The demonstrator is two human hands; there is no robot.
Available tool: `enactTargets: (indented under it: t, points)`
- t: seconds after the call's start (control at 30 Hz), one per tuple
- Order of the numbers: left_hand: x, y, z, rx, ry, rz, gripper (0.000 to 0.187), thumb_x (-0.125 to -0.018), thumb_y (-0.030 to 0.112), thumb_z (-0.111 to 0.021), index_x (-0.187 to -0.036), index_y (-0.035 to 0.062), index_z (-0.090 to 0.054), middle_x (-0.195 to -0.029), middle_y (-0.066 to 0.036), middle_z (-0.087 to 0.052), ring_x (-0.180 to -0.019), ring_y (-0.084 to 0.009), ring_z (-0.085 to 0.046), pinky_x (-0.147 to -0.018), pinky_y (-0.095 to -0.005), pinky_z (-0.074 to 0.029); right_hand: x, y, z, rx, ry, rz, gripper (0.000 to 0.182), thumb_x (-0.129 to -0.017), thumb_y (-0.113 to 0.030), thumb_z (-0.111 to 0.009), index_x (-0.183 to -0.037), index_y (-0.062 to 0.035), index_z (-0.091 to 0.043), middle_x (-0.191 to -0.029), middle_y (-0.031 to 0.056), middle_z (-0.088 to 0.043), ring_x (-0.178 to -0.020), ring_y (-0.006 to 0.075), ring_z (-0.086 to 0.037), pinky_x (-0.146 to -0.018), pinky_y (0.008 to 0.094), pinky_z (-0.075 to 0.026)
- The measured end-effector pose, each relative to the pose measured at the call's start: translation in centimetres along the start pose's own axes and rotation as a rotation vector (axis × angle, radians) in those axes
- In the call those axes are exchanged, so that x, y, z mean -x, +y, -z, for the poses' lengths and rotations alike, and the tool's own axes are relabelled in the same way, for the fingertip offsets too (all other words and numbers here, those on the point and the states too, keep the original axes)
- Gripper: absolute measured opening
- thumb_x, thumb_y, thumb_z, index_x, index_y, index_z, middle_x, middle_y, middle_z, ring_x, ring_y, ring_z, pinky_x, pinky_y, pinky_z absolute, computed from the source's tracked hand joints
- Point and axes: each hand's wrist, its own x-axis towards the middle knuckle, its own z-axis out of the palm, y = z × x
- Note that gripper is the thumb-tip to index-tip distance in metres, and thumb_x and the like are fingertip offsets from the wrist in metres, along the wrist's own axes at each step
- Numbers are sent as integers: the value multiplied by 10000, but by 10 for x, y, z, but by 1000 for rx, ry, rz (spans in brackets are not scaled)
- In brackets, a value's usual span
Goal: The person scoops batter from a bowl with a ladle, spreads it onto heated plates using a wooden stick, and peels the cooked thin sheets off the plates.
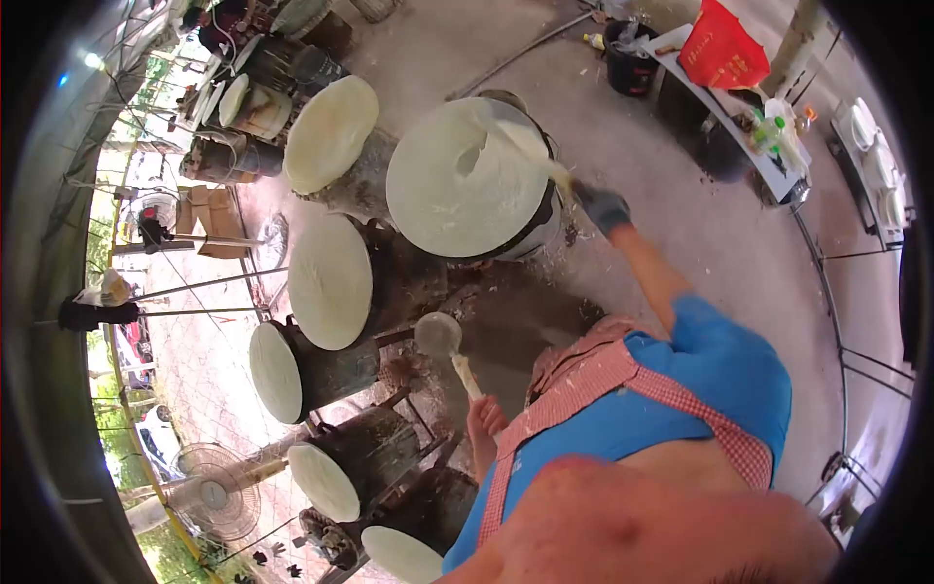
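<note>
My left hand [485, 417] is closed around the light handle of a ladle [439, 336], whose round bowl is up, apart from the griddles. My right hand [603, 208], in a dark glove, grips the handle of a pale batter spreader [527, 144]. The spreader is blurred and reaches over the large round griddle in front of me. A pale sheet of batter [443, 204] covers nearly all of that griddle's top, with a ragged darker gap near the middle, by the spreader's blade.
Several drum stoves topped with pale round sheets, such as this near one [331, 282], line the left side. A standing fan [213, 494] is at lower left. At upper right are a black bucket [630, 60] and a table with a red bag [722, 51]. Another person [226, 24] is at far upper left.
</note>
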Motion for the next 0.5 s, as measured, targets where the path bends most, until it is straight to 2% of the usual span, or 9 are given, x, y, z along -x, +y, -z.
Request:
enactTargets:
  t: [0.07,0.1,0.17,0.27,0.3,0.4,0.43,0.47,0.5]
  points:
    - [-13,-2,-3,68,-25,30,275,-851,117,-389,-579,118,-349,-417,45,-211,-310,-63,-190,-294,-201,-180,-109,-18,-19,74,78,-112,509,-793,-490,-376,-1056,-88,-542,-1005,174,-562,-960,329,-521,-810,391,-397]
    - [-12,-5,-4,18,-45,41,241,-847,111,-394,-606,115,-377,-433,46,-229,-315,-61,-197,-294,-197,-186,-133,-51,-13,119,177,-69,431,-789,-486,-400,-1020,-164,-570,-963,162,-578,-885,296,-562,-747,381,-423]
    - [3,-1,0,-54,-48,44,209,-843,105,-399,-634,112,-404,-449,48,-246,-320,-59,-204,-293,-193,-192,-159,-42,-4,-56,23,-47,457,-780,-490,-410,-1019,-134,-568,-969,172,-573,-890,290,-562,-758,385,-421]
    - [-16,1,26,-247,-66,-115,136,-836,91,-408,-704,108,-438,-463,57,-255,-328,-56,-213,-297,-189,-213,-125,-34,-14,-114,-44,-199,501,-761,-504,-446,-1057,-112,-547,-948,186,-582,-863,282,-573,-753,367,-432]
    - [-27,7,42,-258,127,-203,146,-832,87,-415,-692,112,-448,-457,58,-249,-328,-58,-211,-300,-189,-210,-100,-33,-33,-117,-53,-175,476,-761,-473,-464,-1055,-109,-552,-965,178,-580,-891,267,-563,-773,352,-427]
    - [-8,-1,-27,-443,425,-320,249,-855,132,-399,-606,120,-408,-435,50,-224,-330,-72,-216,-304,-198,-211,-27,-63,-57,-233,-28,194,405,-761,-381,-520,-1047,-97,-568,-1015,151,-573,-972,220,-531,-831,307,-410]
    - [-6,12,-11,-206,134,-75,281,-869,157,-379,-590,124,-376,-439,42,-232,-335,-76,-226,-306,-204,-217,-15,-61,-48,-232,-56,196,384,-761,-350,-539,-1044,-93,-573,-1032,143,-571,-999,204,-521,-851,292,-404]
    - [4,23,6,29,-153,145,315,-883,182,-358,-574,127,-344,-443,34,-239,-341,-79,-235,-307,-210,-223,-27,-55,-28,-210,-116,50,376,-764,-333,-541,-1047,-89,-570,-1042,140,-567,-995,202,-522,-848,291,-407]
    - [6,30,15,25,-147,147,315,-883,182,-358,-574,127,-344,-443,34,-239,-341,-79,-235,-307,-210,-223,-38,-49,-7,-180,-177,-94,368,-766,-317,-542,-1051,-84,-567,-1052,137,-563,-991,200,-523,-844,290,-411]
